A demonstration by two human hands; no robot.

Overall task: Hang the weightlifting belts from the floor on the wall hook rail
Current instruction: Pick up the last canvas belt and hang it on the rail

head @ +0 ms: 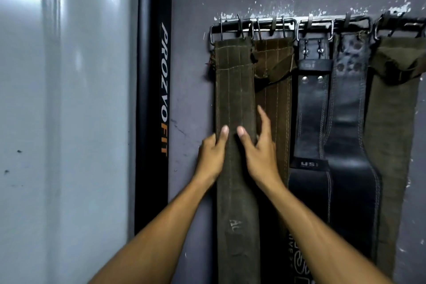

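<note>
Step in hand, likely: settling leftmost olive belt (235, 104), hung from hook rail (299, 24) at twelve o'clock. Left hand (211, 157) gripping its nine o'clock edge, right hand (259, 152) its three o'clock edge, fingers half-curled. Next: release, fetch another from floor.

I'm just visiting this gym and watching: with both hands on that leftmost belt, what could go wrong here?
1. The left hand and right hand grip the olive belt; a downward tug might lift its buckle off the hook rail.
2. It overlaps the brown belt, so shifting it could drag that one too.
3. The hooks are crowded, so neighbouring buckles may snag.
</note>
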